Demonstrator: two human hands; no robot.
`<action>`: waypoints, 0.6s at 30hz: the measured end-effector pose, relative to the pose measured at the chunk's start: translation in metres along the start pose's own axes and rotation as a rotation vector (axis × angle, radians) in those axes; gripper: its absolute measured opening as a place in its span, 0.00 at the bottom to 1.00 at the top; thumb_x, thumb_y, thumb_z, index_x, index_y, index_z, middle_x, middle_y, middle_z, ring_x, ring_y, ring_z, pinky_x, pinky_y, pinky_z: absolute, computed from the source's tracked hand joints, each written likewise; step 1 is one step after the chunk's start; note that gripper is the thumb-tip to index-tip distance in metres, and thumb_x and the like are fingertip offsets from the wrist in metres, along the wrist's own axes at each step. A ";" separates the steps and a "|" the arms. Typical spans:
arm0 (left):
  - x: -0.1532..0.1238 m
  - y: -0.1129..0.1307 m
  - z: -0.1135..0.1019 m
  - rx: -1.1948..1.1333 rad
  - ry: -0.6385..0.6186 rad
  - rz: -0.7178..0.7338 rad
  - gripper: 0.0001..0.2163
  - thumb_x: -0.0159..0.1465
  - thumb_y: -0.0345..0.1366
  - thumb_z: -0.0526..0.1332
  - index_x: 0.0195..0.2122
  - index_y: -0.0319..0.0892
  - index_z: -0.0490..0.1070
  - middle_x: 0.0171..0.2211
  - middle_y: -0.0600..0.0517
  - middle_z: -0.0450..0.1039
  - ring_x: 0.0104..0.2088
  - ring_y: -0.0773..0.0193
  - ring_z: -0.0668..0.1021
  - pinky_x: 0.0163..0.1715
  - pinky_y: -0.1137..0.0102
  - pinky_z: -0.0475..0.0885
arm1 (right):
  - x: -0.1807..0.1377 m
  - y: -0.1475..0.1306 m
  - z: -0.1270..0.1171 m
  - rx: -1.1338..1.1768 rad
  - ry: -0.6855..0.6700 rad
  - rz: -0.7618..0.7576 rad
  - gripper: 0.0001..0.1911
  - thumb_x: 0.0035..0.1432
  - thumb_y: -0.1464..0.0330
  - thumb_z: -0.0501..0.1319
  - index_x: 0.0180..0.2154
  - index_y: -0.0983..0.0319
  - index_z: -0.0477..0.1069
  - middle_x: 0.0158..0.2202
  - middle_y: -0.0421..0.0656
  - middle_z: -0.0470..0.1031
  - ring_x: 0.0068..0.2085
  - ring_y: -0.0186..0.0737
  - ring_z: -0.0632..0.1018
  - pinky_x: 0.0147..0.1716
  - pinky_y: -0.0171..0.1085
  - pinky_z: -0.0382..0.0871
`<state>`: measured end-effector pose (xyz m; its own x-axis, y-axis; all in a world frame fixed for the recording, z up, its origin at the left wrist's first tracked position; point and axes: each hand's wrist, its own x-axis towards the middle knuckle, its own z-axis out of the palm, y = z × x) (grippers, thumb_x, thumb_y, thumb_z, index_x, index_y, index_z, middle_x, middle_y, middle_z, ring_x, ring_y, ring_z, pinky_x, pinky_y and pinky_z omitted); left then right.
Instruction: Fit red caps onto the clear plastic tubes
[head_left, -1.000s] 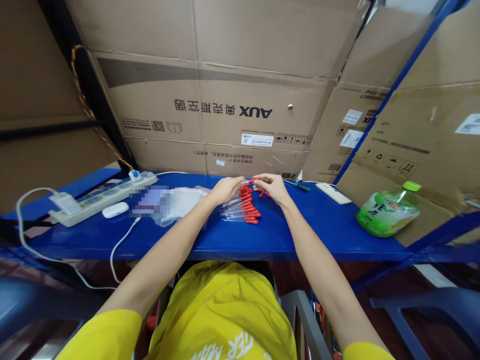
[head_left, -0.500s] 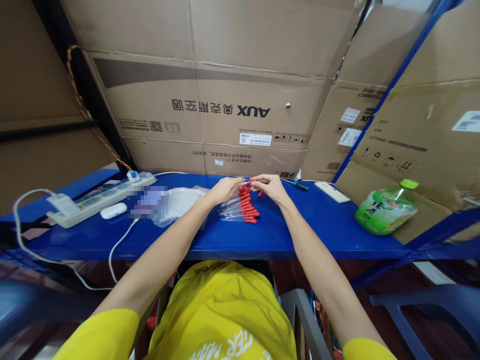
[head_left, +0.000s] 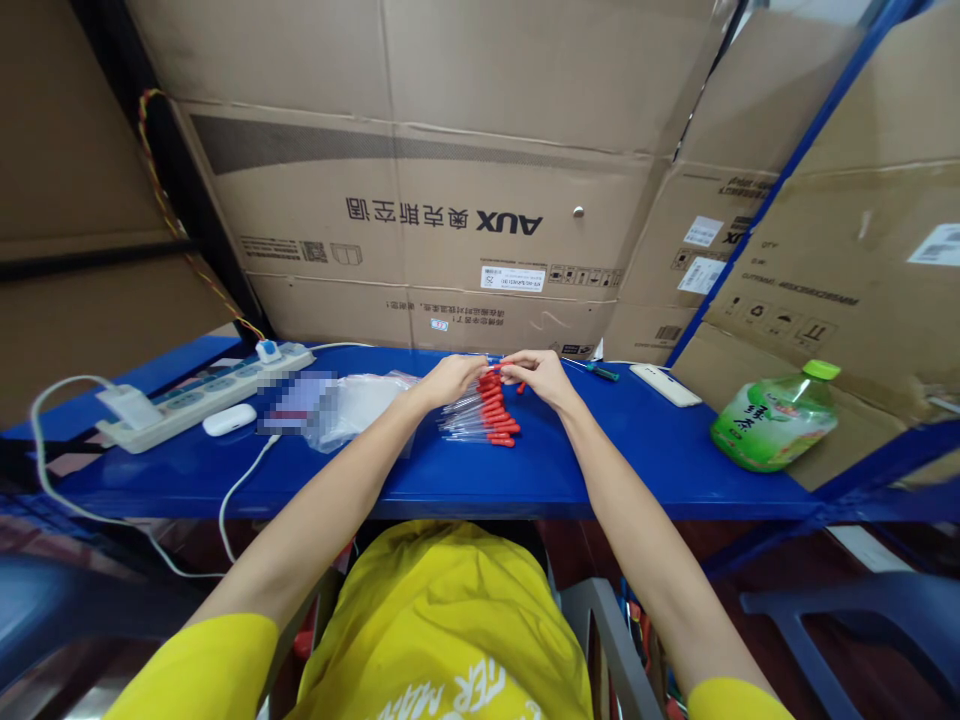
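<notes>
Several clear, thin droppers with red rubber bulbs lie in a row on the blue table, tubes to the left and bulbs to the right. Just behind the row, my left hand is closed on the clear tube of a dropper, mostly hidden by the fingers. My right hand pinches at the red bulb end, its fingertips close to those of the left. One loose red bulb shows below the right fingers.
Left of the droppers lie a clear plastic bag, a white case and a power strip with cables. At right are a green-handled screwdriver, a white phone-like device and a green bottle. Cardboard walls the back.
The view has shifted very slightly. Both hands stay together over the droppers, with only small finger movement at the bulb end.
</notes>
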<state>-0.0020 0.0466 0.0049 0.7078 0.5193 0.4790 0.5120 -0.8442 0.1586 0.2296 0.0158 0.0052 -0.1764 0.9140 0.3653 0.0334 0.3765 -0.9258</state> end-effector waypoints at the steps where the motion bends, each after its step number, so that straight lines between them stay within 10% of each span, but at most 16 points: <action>1: 0.000 0.000 0.000 -0.004 -0.001 0.001 0.19 0.77 0.44 0.44 0.35 0.43 0.68 0.31 0.48 0.75 0.32 0.59 0.77 0.33 0.69 0.62 | 0.000 0.001 0.000 -0.001 -0.002 -0.003 0.24 0.40 0.53 0.79 0.35 0.63 0.83 0.31 0.47 0.85 0.32 0.47 0.86 0.37 0.44 0.83; 18: 0.000 -0.010 0.005 0.037 0.119 -0.176 0.20 0.77 0.45 0.47 0.45 0.42 0.77 0.45 0.44 0.78 0.48 0.55 0.76 0.53 0.62 0.68 | 0.009 0.022 -0.001 -0.656 0.075 -0.263 0.10 0.61 0.62 0.67 0.40 0.59 0.84 0.38 0.45 0.84 0.37 0.41 0.78 0.43 0.39 0.71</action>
<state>-0.0045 0.0556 -0.0006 0.5446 0.6368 0.5457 0.6417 -0.7354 0.2177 0.2300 0.0323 -0.0113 -0.1928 0.7797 0.5958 0.5889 0.5776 -0.5653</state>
